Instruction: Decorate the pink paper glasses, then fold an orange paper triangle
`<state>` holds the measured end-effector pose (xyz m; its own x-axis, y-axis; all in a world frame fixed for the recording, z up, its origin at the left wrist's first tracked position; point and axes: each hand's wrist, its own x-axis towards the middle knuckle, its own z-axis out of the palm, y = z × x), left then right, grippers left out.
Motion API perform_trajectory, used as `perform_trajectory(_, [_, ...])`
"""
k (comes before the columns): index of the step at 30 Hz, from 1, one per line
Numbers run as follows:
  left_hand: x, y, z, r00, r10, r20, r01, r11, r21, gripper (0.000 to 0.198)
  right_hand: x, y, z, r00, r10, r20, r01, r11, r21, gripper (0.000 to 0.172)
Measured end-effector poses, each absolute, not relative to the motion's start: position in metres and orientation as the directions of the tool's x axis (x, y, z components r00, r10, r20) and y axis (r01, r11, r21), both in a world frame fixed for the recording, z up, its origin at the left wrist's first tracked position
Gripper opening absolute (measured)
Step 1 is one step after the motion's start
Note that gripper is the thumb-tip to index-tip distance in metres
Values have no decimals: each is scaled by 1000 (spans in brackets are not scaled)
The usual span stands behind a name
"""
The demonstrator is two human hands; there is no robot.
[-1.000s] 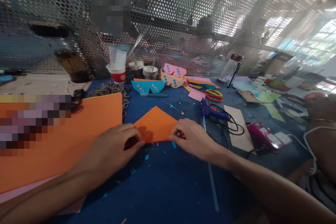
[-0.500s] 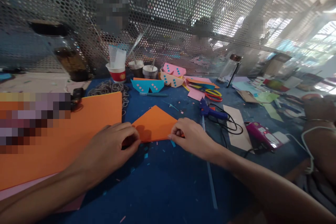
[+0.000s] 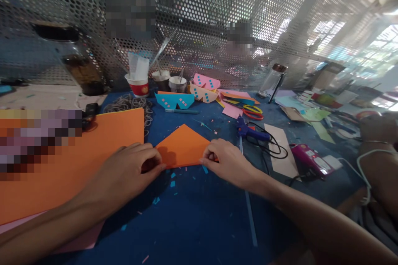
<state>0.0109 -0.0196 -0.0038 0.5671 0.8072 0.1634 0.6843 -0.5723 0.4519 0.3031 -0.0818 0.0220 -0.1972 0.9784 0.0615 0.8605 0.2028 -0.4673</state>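
Observation:
A folded piece of orange paper (image 3: 183, 147) lies on the blue table (image 3: 174, 232), its peak pointing away from me and its straight edge toward me. My left hand (image 3: 137, 165) pinches the paper's left corner, thumb and fingers curled together. At the opposite corner my right hand (image 3: 225, 161) has its thumb and fingertips closed on the same edge. Under my left forearm is a stack of large orange sheets (image 3: 102, 149), with pink paper (image 3: 83, 240) showing beneath. Small blue and pink scraps are scattered around the folded paper.
Behind the paper stand a blue folded paper piece (image 3: 174, 100) and a pen (image 3: 182, 112). A blue glue gun (image 3: 251, 131) with its cord, scissors (image 3: 253, 112) and a magenta device (image 3: 314, 160) lie right. Cups (image 3: 138, 87) and a jar (image 3: 79, 66) stand along the perforated metal screen (image 3: 199, 20).
My left hand has shifted slightly left and toward me along the corner of the orange paper. My right hand stays almost where it was.

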Motion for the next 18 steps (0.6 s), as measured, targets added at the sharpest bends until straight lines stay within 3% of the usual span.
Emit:
perform_trajectory(11, [11,-17,4,548,836,22,735,-494,464,31,302,-83,23,-184,982,48,870,186,-458,20])
perform_trajectory(18, [5,-13,1,560,829,14,740,-507,442,27,304,-83,23,-192,980,61,861,198,-468,17])
